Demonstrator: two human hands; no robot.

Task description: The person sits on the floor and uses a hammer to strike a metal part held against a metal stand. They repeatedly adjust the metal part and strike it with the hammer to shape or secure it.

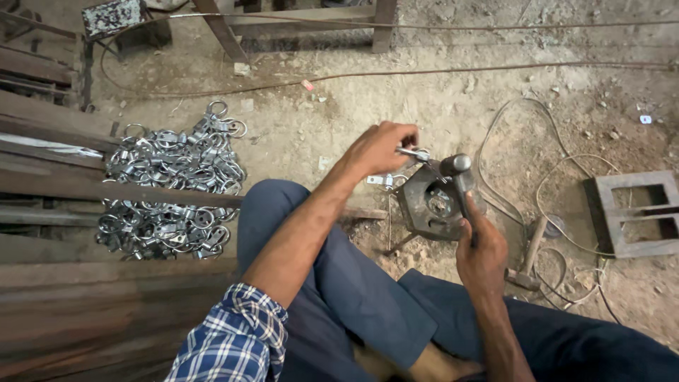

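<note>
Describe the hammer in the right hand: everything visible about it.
The hammer has a dark, rounded metal head and a thin dark handle. The right hand grips the handle low down, so the head stands just above the block, a dark, angular metal piece with a round hole on the dirt floor. Whether head and block touch cannot be told. The left hand holds a small shiny metal part beside the head.

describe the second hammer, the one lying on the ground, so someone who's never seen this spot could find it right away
Start at the dark metal block on the dirt floor in front of the seated person's knees. Just right of it, beside the right hand gripping a hammer, a second hammer lies flat among loose wires. Its pale wooden handle and untouched position set it apart.
</note>
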